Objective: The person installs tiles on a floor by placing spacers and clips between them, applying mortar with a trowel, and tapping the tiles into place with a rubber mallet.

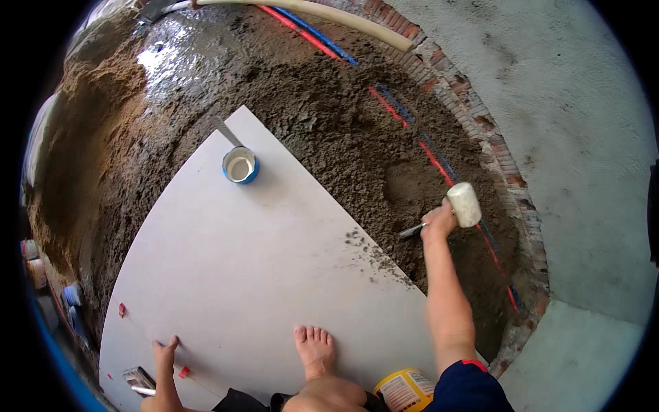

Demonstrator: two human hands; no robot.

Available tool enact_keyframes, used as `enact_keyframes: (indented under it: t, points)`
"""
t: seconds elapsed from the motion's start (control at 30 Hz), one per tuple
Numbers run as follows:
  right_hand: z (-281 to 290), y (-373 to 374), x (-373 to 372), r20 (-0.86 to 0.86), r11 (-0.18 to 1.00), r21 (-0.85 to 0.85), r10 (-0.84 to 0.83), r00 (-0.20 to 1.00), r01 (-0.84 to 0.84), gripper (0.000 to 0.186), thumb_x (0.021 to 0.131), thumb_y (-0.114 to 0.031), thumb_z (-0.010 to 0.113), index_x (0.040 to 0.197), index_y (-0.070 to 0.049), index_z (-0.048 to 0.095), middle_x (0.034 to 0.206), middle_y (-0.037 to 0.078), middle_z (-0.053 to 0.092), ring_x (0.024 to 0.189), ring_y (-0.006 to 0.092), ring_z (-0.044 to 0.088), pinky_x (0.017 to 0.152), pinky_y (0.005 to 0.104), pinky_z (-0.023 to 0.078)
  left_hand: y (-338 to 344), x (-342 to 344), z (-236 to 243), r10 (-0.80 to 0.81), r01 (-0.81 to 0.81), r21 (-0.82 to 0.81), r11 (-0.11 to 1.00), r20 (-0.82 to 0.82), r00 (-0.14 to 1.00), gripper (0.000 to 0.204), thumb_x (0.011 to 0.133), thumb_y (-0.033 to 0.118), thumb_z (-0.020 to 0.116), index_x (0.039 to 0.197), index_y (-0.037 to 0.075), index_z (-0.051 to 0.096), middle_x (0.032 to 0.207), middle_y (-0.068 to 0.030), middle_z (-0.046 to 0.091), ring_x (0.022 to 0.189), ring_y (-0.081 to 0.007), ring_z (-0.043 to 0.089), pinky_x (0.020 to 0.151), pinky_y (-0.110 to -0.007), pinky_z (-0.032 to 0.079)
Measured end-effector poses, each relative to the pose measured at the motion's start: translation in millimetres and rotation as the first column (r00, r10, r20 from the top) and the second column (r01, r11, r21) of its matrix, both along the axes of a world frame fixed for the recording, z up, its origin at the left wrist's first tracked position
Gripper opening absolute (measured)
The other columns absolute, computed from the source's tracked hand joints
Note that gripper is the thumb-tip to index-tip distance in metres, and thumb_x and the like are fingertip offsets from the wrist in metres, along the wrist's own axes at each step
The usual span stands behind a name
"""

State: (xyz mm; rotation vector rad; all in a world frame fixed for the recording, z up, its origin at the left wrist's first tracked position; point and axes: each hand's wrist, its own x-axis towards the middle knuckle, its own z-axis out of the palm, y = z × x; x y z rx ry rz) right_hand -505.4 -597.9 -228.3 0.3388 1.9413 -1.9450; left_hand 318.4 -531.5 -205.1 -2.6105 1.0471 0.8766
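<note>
Work area: a floor of damp, dark mortar (329, 123), bounded on the right by a broken brick edge (498, 154) and crossed by red and blue pipes (439, 165). A large pale slab (240, 261) lies on it, far corner pointing away from the person. A round blue-and-white container (240, 165) stands near that corner; mortar crumbs (374, 257) mark the right edge.

Right hand (441, 220): closed around the handle of a white-headed mallet (465, 204), held beyond the slab's right edge. Left hand (163, 351): thumb and fingers apart, no object visible in it, at the near-left part beside a red clip (184, 372); contact cannot be confirmed.

Step in hand, as judged: seating the slab. Next move probably calls for bringing the mallet over the slab and tapping evenly.
</note>
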Motion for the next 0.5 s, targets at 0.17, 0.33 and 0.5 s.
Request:
enact_keyframes:
  t: [0.17, 0.33, 0.5]
  points:
    - [100.7, -23.9, -108.8, -0.209, 0.986, -0.107, 0.103, 0.972, -0.128, 0.043, 0.094, -0.028, 0.059, 0.061, -0.018, 0.033, 0.052, -0.002, 0.033, 0.041, 0.0120, 0.033, 0.039, 0.0313, 0.026, 18.6, -2.2, -9.9, 0.064, -0.065, -0.062, 0.996, -0.022, 0.998, 0.073, 0.076, 0.040, 0.079, 0.120, -0.011, 0.052, 0.122, -0.0258, 0.058, 0.114, -0.0344, 0.056, 0.098, -0.042, 0.043]
    - [110.3, -52.5, -79.5, -0.219, 0.979, -0.160, 0.092, 0.971, -0.129, 0.038, 0.098, -0.028, 0.053, 0.065, -0.018, 0.034, 0.055, -0.005, 0.033, 0.042, 0.0120, 0.032, 0.042, 0.0314, 0.029, 21.6, 7.2, 4.0, -0.008, 0.009, -0.058, 0.998, 0.021, 1.000, 0.061, 0.077, 0.037, 0.079, 0.108, -0.010, 0.055, 0.112, -0.0241, 0.061, 0.101, -0.0344, 0.059, 0.090, -0.044, 0.045]
    - [-19.2, -35.2, 40.1, 0.136, 0.990, -0.132, 0.065, 0.989, -0.047, 0.019, 0.093, -0.018, 0.060, 0.095, -0.008, 0.043, 0.052, 0.000, 0.033, 0.038, 0.0144, 0.034, 0.036, 0.0316, 0.026, 0.6, -6.3, -12.5, -0.060, 0.062, -0.024, 0.998, 0.088, 0.994, 0.064, 0.076, 0.039, 0.080, 0.107, -0.011, 0.055, 0.109, -0.0259, 0.061, 0.101, -0.0376, 0.058, 0.090, -0.044, 0.045]
